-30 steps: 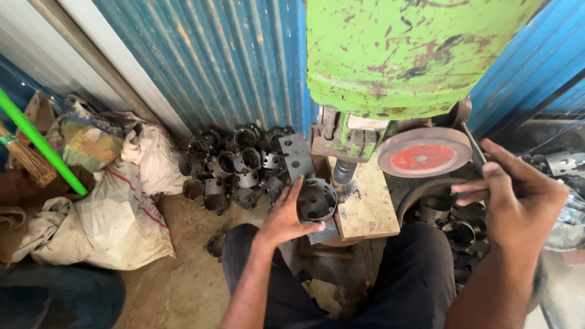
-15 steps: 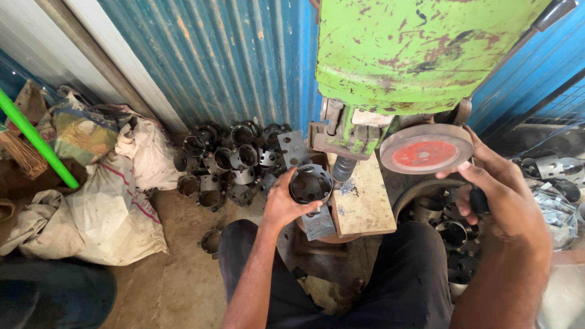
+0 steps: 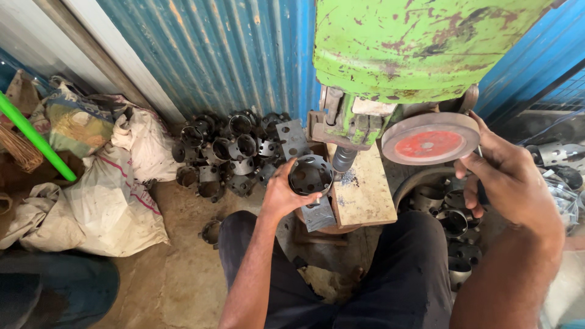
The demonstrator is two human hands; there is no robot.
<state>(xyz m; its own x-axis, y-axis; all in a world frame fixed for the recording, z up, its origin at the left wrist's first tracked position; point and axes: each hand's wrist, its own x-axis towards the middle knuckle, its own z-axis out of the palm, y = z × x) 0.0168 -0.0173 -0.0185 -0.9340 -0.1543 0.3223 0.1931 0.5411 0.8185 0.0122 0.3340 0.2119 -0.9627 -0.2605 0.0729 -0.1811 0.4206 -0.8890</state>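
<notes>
Perforated dark metal cup (image 3: 311, 175) sits in the left hand (image 3: 281, 195), fingers curled around its outer wall, just beside the punch (image 3: 343, 159) of the green press (image 3: 414, 45) and above the wooden bench (image 3: 364, 192). It looks stiff, fairly light and sharp-rimmed (best gripped on the wall, away from the holes). The right hand (image 3: 509, 180) is wrapped around the handle beside the red-faced wheel (image 3: 429, 144). Finished cups (image 3: 228, 152) pile against the corrugated wall (image 3: 207, 55), leaving little room by the knees.

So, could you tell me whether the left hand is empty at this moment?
No, the left hand grips a dark perforated metal cup beside the green press.
</notes>
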